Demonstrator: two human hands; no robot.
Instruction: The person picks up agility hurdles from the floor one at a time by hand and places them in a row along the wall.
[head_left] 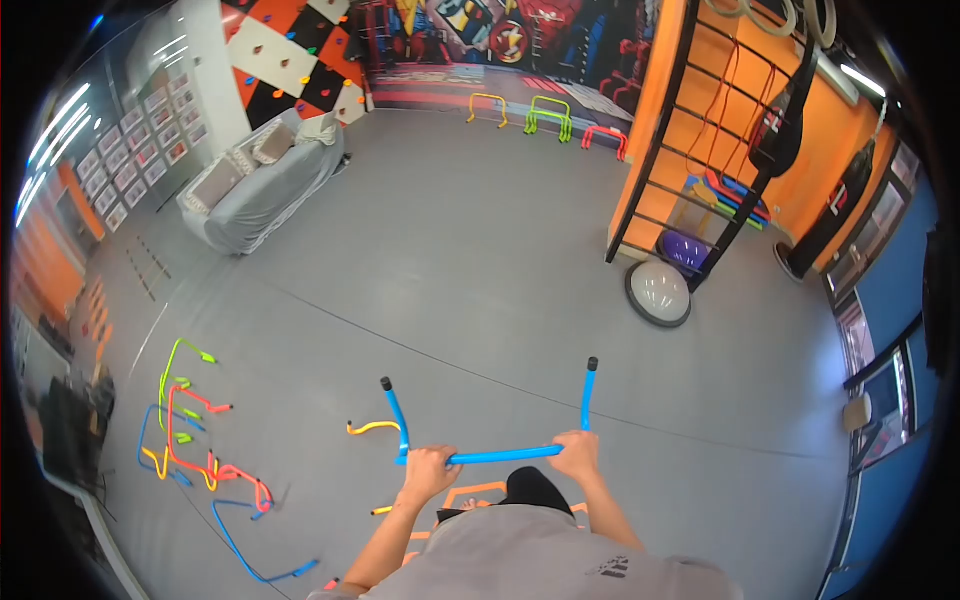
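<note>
A blue training hurdle (pixel 505 457) is held in front of my body, its two black-capped legs pointing away from me. My left hand (pixel 430 473) is closed around its bar near the left corner. Near the right corner, my right hand (pixel 576 456) grips the same bar. Just beyond the left hand, part of a yellow hurdle (pixel 375 427) shows on the floor; the rest is hidden behind the blue hurdle and my arm. Orange floor pieces (pixel 475 492) are partly visible by my feet.
To the left lie several hurdles, among them a green hurdle (pixel 163 375), a red hurdle (pixel 172 430) and a blue hurdle (pixel 235 545). A covered sofa (pixel 270 190) stands farther off. At right are a wall ladder (pixel 650 185), a balance dome (pixel 660 292) and a punching bag (pixel 845 205).
</note>
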